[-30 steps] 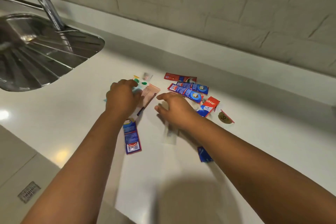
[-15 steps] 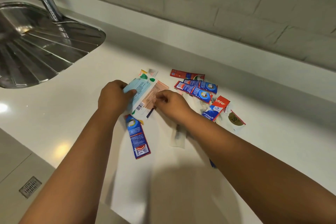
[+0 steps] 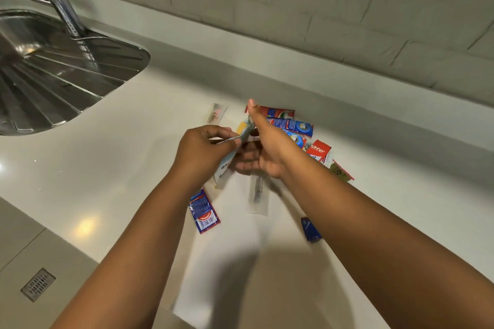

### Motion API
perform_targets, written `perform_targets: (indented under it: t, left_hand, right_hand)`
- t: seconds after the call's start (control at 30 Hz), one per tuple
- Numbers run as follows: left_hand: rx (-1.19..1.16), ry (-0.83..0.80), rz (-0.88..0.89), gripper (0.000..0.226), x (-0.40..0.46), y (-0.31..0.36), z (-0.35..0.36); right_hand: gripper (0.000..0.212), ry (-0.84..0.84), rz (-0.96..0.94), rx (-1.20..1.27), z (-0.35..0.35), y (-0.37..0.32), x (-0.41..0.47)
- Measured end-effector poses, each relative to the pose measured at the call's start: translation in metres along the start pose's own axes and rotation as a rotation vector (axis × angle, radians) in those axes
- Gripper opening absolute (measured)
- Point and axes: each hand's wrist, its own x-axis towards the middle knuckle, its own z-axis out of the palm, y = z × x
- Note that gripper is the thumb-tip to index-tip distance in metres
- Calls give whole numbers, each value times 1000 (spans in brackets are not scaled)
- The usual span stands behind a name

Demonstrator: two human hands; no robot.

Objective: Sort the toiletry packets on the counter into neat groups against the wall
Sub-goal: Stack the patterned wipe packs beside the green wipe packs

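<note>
Pinched upright in the left hand (image 3: 203, 149): pale blue packet (image 3: 242, 139), pressed against the spread right hand (image 3: 263, 147), above scattered packets (image 3: 294, 125).

both forearms are bare from the frame's lower edge to the wrists, with no sleeve showing. the left hand (image 3: 205, 151) and the right hand (image 3: 263, 145) show bare fingers and bare wrists.
</note>
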Motion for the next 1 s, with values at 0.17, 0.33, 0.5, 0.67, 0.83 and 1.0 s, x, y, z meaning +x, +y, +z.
perform_targets:
  t: [0.17, 0.33, 0.5, 0.67, 0.83, 1.0]
  left_hand:
    - [44, -129, 50, 8, -17, -2, 15]
    - [-18, -84, 47, 8, -26, -3, 20]
    - [156, 198, 47, 26, -24, -13, 17]
    - [85, 44, -112, 46, -22, -7, 26]
    - [-209, -164, -215, 36, -30, 11, 55]
    - [-247, -417, -260, 32, -40, 30, 94]
  right_hand:
    - [24, 89, 1, 149, -7, 5, 2]
    - [10, 173, -38, 300, -19, 14, -2]
    - [10, 135, -126, 509, -33, 15, -11]
    - [17, 122, -195, 503, -58, 16, -25]
    - [24, 114, -289, 474, -90, 21, -45]
    - [29, 39, -250, 303, -136, 30, -70]
